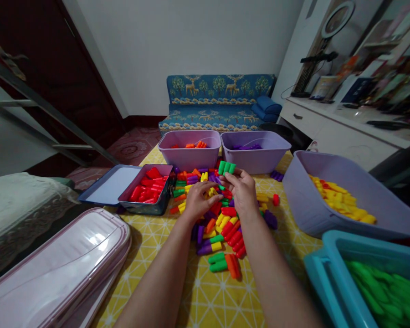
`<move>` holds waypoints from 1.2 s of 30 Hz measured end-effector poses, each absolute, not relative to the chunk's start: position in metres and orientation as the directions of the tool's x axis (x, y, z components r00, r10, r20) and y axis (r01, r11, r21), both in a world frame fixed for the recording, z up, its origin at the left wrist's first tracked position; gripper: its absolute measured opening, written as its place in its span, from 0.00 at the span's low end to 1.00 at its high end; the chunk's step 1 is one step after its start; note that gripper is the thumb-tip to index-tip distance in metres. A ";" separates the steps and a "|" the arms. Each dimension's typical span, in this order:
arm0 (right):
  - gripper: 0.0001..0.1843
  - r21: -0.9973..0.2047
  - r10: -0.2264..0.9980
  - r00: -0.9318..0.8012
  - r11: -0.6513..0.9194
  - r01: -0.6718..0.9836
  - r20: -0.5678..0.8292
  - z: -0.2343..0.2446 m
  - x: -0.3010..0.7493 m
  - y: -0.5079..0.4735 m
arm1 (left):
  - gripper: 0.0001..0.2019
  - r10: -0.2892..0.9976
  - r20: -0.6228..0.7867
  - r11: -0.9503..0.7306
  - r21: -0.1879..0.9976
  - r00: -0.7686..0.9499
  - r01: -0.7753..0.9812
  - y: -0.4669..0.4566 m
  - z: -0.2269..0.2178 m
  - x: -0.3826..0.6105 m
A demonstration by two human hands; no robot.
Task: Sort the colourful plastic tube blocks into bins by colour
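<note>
One green block cluster is pinched by the right hand, above the coloured block pile on the worktop; the left hand hovers just beside, thumb and fingers parted.

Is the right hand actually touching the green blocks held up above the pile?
Touching. The head view shows the right hand with its fingertips against the lower edge of the green blocks, no gap between.
</note>
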State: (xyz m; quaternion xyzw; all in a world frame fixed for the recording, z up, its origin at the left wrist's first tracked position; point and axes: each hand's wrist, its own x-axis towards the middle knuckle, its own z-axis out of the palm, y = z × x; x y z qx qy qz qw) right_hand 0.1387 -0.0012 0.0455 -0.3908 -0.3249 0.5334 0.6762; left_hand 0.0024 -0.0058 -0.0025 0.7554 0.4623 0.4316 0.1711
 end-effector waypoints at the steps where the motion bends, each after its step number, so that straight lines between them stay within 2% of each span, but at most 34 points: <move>1: 0.20 -0.865 0.968 0.250 0.155 -0.477 0.036 0.049 0.140 -0.002 | 0.19 0.849 0.489 -0.506 0.644 0.200 0.574 -0.006 -0.003 0.002; 3: 0.18 -0.830 0.923 0.374 0.279 -0.483 0.093 0.058 0.148 -0.003 | 0.18 0.857 0.476 -0.487 0.629 0.195 0.606 -0.005 -0.004 0.002; 5: 0.15 -0.768 0.799 0.569 0.486 -0.417 0.196 0.068 0.163 -0.006 | 0.16 0.863 0.471 -0.473 0.630 0.181 0.616 -0.004 -0.005 0.001; 7: 0.15 -0.703 0.611 0.721 0.667 -0.247 0.327 0.079 0.185 -0.014 | 0.15 0.868 0.467 -0.462 0.635 0.170 0.619 -0.003 -0.007 0.001; 8: 0.17 -0.683 0.532 0.744 0.717 -0.142 0.405 0.085 0.198 -0.020 | 0.14 0.870 0.465 -0.458 0.636 0.165 0.622 -0.002 -0.008 0.001; 11: 0.25 -0.669 0.368 0.709 0.717 0.195 0.601 0.100 0.230 -0.046 | 0.14 0.874 0.462 -0.447 0.637 0.153 0.628 -0.002 -0.008 0.001; 13: 0.27 -0.693 0.352 0.665 0.626 0.356 0.659 0.107 0.241 -0.061 | 0.14 0.876 0.460 -0.441 0.641 0.146 0.628 -0.003 -0.008 0.002; 15: 0.28 -0.707 0.359 0.667 0.605 0.366 0.652 0.109 0.238 -0.066 | 0.14 0.878 0.455 -0.439 0.643 0.148 0.627 -0.003 -0.007 0.002; 18: 0.29 -0.729 0.363 0.747 0.644 0.232 0.558 0.104 0.218 -0.050 | 0.13 0.875 0.455 -0.449 0.633 0.166 0.630 -0.003 -0.007 0.002; 20: 0.28 -0.787 0.414 0.790 0.602 0.136 0.453 0.092 0.202 -0.029 | 0.12 0.871 0.462 -0.454 0.621 0.170 0.639 -0.002 -0.008 0.002; 22: 0.25 -0.872 0.511 0.761 0.467 0.145 0.400 0.073 0.193 -0.009 | 0.12 0.863 0.476 -0.462 0.606 0.170 0.647 -0.001 -0.008 0.002; 24: 0.23 -0.915 0.609 0.683 0.265 0.304 0.404 0.050 0.190 0.004 | 0.12 0.856 0.494 -0.454 0.580 0.151 0.676 -0.001 -0.008 0.002; 26: 0.21 -0.856 0.704 0.603 0.014 0.516 0.375 0.029 0.191 0.007 | 0.14 0.862 0.502 -0.379 0.545 0.072 0.748 -0.003 -0.007 0.003; 29: 0.22 -0.641 0.840 0.483 -0.232 0.731 0.247 0.010 0.192 0.001 | 0.18 0.868 0.486 -0.173 0.492 -0.104 0.853 -0.008 -0.004 0.007; 32: 0.25 -0.499 0.919 0.359 -0.237 0.833 0.161 0.008 0.186 -0.005 | 0.23 0.879 0.450 -0.069 0.441 -0.154 0.895 -0.013 -0.001 0.011; 36: 0.26 -0.530 0.961 0.242 -0.135 0.837 0.137 0.013 0.178 -0.003 | 0.25 0.916 0.392 -0.085 0.405 -0.089 0.910 -0.014 0.001 0.010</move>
